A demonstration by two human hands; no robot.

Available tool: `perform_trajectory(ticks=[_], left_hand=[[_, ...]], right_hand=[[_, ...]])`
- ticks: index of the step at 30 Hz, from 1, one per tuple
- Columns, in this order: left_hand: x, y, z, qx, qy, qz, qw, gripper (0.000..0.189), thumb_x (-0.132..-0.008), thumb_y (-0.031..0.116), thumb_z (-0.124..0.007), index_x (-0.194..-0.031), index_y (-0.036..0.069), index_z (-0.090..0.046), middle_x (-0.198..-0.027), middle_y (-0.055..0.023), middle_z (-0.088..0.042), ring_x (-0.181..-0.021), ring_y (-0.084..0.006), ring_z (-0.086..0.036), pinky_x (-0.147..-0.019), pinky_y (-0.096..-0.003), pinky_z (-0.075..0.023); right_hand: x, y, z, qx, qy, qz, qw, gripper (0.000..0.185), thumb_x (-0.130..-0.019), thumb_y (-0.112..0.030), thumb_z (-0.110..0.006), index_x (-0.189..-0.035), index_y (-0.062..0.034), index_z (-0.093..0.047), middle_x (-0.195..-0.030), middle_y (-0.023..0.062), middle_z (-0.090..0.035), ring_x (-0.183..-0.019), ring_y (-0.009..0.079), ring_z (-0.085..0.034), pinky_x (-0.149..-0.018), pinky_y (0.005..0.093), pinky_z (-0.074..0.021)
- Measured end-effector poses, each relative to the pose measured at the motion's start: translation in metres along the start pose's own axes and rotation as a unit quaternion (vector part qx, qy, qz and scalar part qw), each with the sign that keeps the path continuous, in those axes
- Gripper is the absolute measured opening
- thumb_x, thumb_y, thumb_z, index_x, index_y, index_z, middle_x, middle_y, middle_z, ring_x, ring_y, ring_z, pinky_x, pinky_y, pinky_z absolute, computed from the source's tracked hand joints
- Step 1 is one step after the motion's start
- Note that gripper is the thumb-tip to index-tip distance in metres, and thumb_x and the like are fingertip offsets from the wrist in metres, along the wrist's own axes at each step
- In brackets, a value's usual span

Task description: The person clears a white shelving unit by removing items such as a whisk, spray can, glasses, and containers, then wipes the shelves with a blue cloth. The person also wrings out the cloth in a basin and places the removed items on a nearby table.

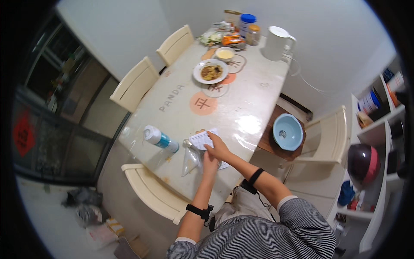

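Observation:
My left hand [211,163] is over the near part of the table, its fingers closed around the end of a silver-headed tool [188,143]. A clear plastic bag [190,162] hangs beside the tool, just left of this hand. My right hand [220,148] crosses above the left one, its wrist close against it. Its thumb and fingers are apart over a printed paper sheet [201,138]; whether it grips anything is hidden. The sheet lies under both hands and bears small writing. A white and teal spray can [163,140] stands to the left of the bag.
The table [152,126] carries a plate of food [211,72], a bowl [225,53], a white electric kettle [276,43] and several jars and packets. A blue basin [288,132] sits on a wooden stool at right. Cream chairs [136,84] flank the table; shelves [372,129] line the right.

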State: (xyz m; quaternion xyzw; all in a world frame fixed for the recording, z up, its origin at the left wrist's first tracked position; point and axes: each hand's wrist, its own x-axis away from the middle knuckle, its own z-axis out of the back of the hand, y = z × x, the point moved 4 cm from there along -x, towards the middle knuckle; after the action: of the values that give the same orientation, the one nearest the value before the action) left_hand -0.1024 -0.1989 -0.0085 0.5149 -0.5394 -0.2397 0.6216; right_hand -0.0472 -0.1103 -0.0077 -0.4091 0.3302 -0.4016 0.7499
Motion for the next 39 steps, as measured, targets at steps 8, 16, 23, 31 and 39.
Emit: perform_trajectory(ticks=[8, 16, 23, 31, 39], left_hand=[[0.067, -0.050, -0.132, -0.097, -0.318, -0.029, 0.943, 0.048, -0.081, 0.005, -0.056, -0.126, 0.004, -0.039, -0.106, -0.0056, -0.053, -0.079, -0.0079, -0.054, -0.065, -0.0216, -0.0427], [0.156, -0.096, -0.231, -0.223, -0.554, -0.068, 0.799, 0.048, -0.078, 0.001, -0.054, -0.125, 0.005, -0.045, -0.106, -0.0028, -0.054, -0.076, -0.0078, -0.050, -0.064, -0.0221, -0.0419], [0.244, -0.125, -0.288, -0.210, -0.597, -0.084, 0.769, 0.052, -0.082, 0.005, -0.059, -0.130, 0.007, -0.039, -0.111, -0.0063, -0.051, -0.086, -0.0112, -0.053, -0.066, -0.0227, -0.0457], [0.241, -0.123, -0.270, -0.143, -0.491, -0.101, 0.853, 0.015, -0.084, 0.010, -0.062, -0.092, 0.003, -0.051, -0.082, 0.0017, -0.055, -0.074, -0.0062, -0.048, -0.066, -0.0186, -0.0404], [0.211, -0.081, -0.153, -0.162, -0.243, -0.096, 0.952, 0.013, -0.086, 0.010, -0.058, -0.096, 0.002, -0.062, -0.079, 0.0042, -0.057, -0.072, -0.0043, -0.047, -0.064, -0.0199, -0.0401]], right_hand=[[0.168, 0.037, 0.137, 0.019, 0.198, -0.234, 0.952, 0.043, -0.090, -0.021, -0.053, -0.128, -0.0040, -0.042, -0.112, 0.0154, -0.057, -0.098, 0.0230, -0.059, -0.082, 0.0326, -0.0481], [0.330, 0.015, 0.209, -0.045, 0.396, -0.292, 0.869, 0.042, -0.091, -0.023, -0.052, -0.126, -0.0028, -0.043, -0.112, 0.0163, -0.056, -0.102, 0.0221, -0.057, -0.086, 0.0310, -0.0457], [0.455, 0.003, 0.248, -0.054, 0.550, -0.291, 0.781, 0.043, -0.090, -0.021, -0.054, -0.127, -0.0036, -0.043, -0.110, 0.0186, -0.058, -0.094, 0.0232, -0.061, -0.078, 0.0320, -0.0504], [0.427, -0.026, 0.237, -0.099, 0.377, -0.236, 0.890, 0.043, -0.091, -0.025, -0.054, -0.126, -0.0036, -0.043, -0.103, 0.0140, -0.061, -0.091, 0.0182, -0.060, -0.078, 0.0279, -0.0475], [0.332, -0.051, 0.168, -0.136, 0.174, -0.161, 0.962, 0.038, -0.091, -0.022, -0.050, -0.124, -0.0033, -0.046, -0.100, 0.0147, -0.062, -0.091, 0.0222, -0.061, -0.079, 0.0313, -0.0469]])
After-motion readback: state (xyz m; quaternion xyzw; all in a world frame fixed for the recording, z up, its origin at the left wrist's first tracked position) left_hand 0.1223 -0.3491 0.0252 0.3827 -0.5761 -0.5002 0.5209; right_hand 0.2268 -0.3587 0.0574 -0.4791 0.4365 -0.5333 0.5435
